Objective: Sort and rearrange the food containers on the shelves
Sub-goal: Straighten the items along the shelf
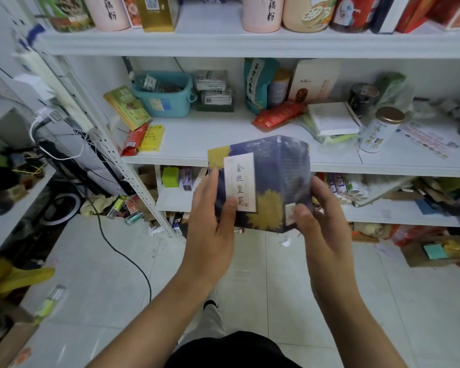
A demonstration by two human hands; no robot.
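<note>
White shelves [202, 139] across upper frame; at centre, purple box [276, 176] gripped at lower sides by left hand [210, 235] and right hand [322, 229]. Probably light, stiff cardboard; sides safest hold.

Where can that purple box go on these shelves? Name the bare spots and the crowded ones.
Middle shelf: bare stretch in front of the teal basket, between the yellow packet and the red packet. Top shelf: gap between the gold box and the pink canister to its right. Crowded: the middle shelf's right end around the gold-lidded tin.
</note>
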